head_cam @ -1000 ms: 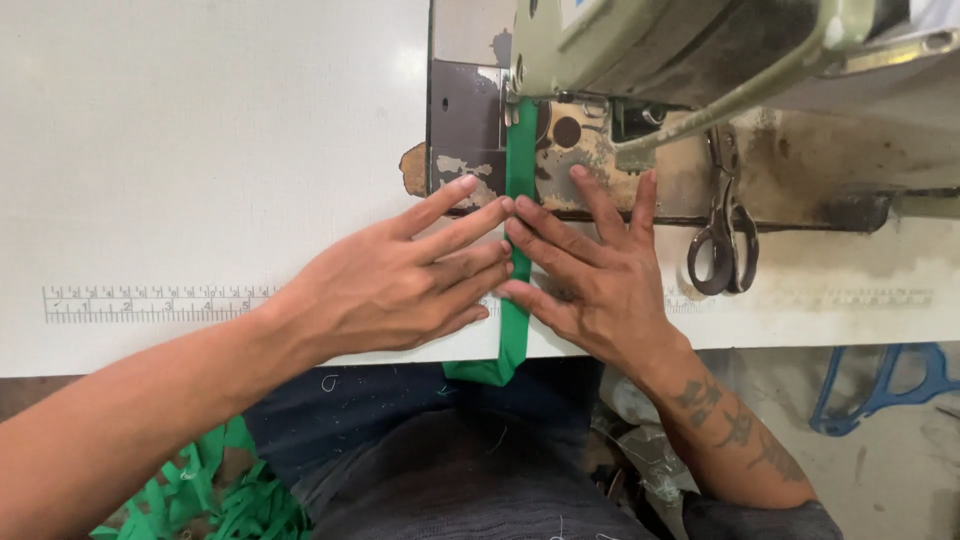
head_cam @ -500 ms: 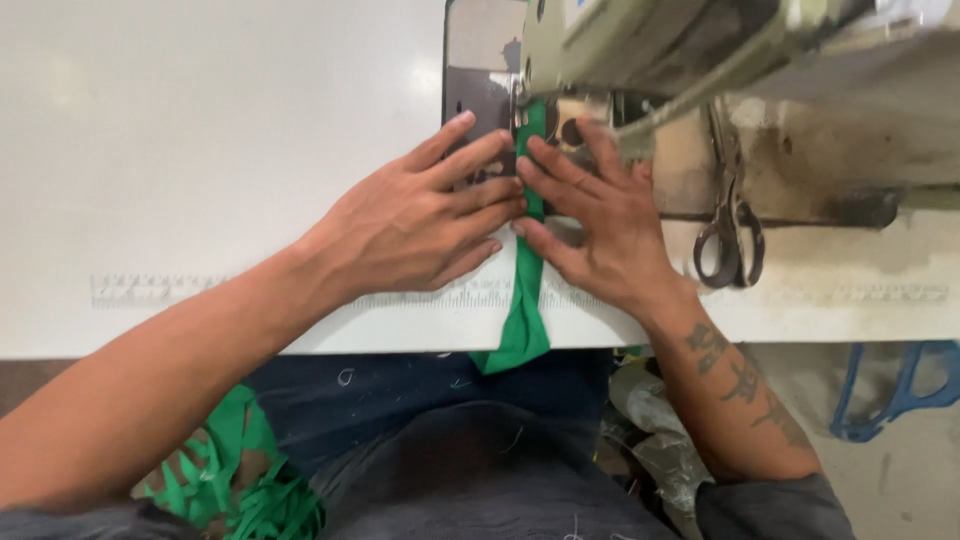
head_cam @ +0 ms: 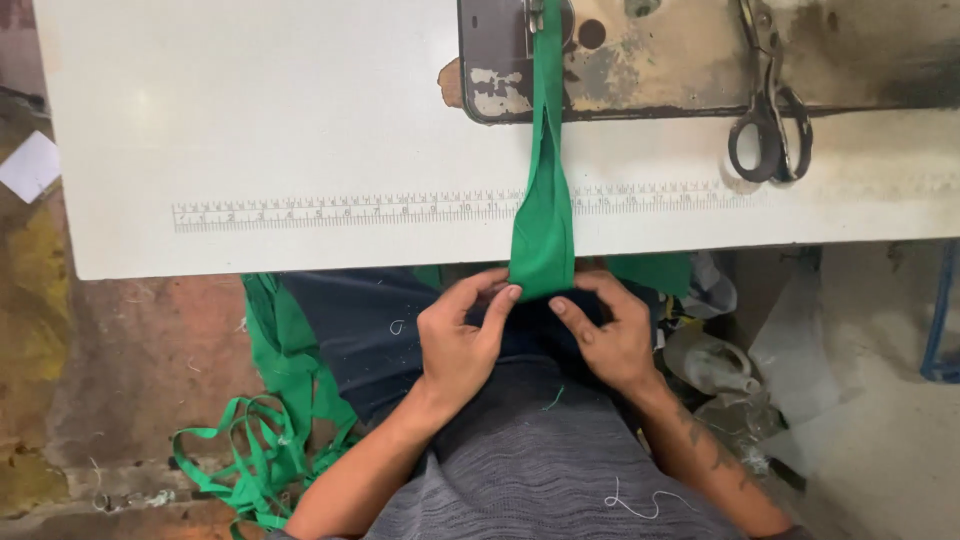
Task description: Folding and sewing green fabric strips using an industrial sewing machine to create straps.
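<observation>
A green fabric strip (head_cam: 545, 200) runs from the sewing machine bed (head_cam: 640, 60) across the white tabletop (head_cam: 250, 130) and over its near edge. The left hand (head_cam: 455, 345) and right hand (head_cam: 610, 335) sit close together, each pinching the strip's lower end. It looks light, soft and limp, best held by both edges. Scissors (head_cam: 770, 120) lie to the right.

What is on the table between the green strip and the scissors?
Nothing lies there. In the head view, only bare white table with its printed ruler marks runs between the green strip and the scissors.
</observation>
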